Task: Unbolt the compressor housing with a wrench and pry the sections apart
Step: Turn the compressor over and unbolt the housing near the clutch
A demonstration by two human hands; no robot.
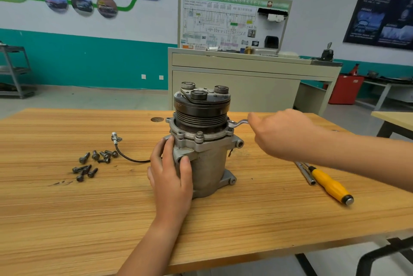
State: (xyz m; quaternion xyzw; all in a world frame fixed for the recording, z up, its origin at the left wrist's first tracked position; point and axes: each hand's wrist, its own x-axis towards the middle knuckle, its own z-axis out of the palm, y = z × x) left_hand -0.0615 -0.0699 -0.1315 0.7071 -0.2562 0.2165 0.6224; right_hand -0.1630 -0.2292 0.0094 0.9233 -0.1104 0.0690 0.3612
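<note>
A pale wood-grain laminate counter (67, 208) carries a grey cast-metal cylindrical compressor (207, 164) at its middle. The compressor stands upright, long axis vertical, with a black ribbed pulley (201, 112) on top. The left hand (172, 177) wraps its fingers round the rough housing. The right hand (281, 135) grips a slim bright steel ring wrench (237, 122), which lies level with its ring on the right flange. To the compressor's left lie dark loose bolts (93, 164).

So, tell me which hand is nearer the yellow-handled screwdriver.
Right. The right hand holds the wrench just beyond the screwdriver; the left hand grips the compressor, further away to its left.
</note>
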